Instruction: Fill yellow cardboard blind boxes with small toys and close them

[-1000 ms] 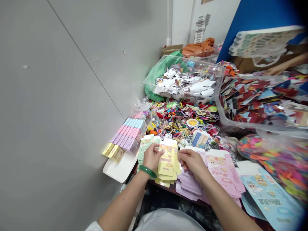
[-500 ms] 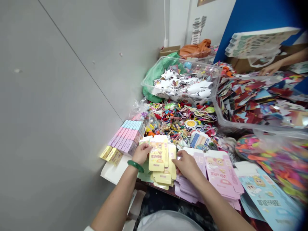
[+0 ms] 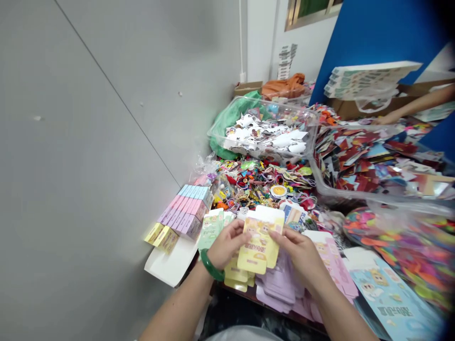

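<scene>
Both hands hold one flat yellow carton blank (image 3: 261, 239) lifted a little above a pile of yellow blanks (image 3: 236, 277). My left hand (image 3: 225, 246), with a green bangle at the wrist, pinches its left edge. My right hand (image 3: 302, 253) pinches its right edge. Under my right hand lies a stack of lilac and pink blanks (image 3: 284, 289). Green blanks (image 3: 211, 227) lie just left of my left hand.
Folded pink, blue and yellow boxes (image 3: 186, 210) stand in a row against the grey wall. A heap of coloured hair ties (image 3: 265, 182) lies behind. Clear bins (image 3: 263, 132) hold printed cards. Blue blanks (image 3: 389, 296) lie at the right. Another person's arm (image 3: 408, 106) reaches in far right.
The yellow blank has come up off its pile and both hands now hold it by its edges, closer to me. The camera has tilted up slightly.
</scene>
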`<act>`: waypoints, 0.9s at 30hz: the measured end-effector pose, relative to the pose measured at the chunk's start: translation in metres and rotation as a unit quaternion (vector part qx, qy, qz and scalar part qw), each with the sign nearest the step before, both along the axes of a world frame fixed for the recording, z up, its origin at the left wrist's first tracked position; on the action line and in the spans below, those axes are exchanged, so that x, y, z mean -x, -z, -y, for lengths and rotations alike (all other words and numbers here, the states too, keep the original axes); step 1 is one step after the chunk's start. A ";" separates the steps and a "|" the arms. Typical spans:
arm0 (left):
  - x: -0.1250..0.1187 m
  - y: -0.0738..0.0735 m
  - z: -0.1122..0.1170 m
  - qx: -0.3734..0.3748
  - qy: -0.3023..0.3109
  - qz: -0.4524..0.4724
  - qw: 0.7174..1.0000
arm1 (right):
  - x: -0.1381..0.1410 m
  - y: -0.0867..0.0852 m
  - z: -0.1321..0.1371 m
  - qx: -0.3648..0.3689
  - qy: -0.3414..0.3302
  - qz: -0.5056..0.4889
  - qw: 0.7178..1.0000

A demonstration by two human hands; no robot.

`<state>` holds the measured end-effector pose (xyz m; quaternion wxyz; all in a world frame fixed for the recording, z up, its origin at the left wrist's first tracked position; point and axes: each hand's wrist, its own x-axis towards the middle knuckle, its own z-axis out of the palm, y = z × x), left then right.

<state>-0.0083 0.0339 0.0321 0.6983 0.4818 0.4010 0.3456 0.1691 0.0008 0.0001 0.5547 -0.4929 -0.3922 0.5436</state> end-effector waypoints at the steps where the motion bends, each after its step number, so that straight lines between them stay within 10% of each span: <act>1: -0.004 0.001 0.002 0.046 0.062 0.039 0.996 | -0.004 -0.004 0.004 -0.018 -0.008 -0.002 1.000; 6: -0.026 0.010 0.008 0.154 0.213 0.145 0.954 | -0.020 -0.013 0.022 -0.034 -0.052 -0.018 0.998; 10: -0.052 0.006 0.011 0.131 0.225 0.135 0.956 | -0.031 -0.010 0.032 -0.067 0.067 -0.073 0.993; 22: -0.098 0.006 0.016 0.108 0.040 0.063 0.991 | -0.059 0.011 0.023 -0.004 0.071 -0.070 0.995; 27: -0.107 -0.003 0.013 -0.079 0.002 0.007 0.997 | -0.081 0.020 0.020 -0.029 0.117 -0.031 0.992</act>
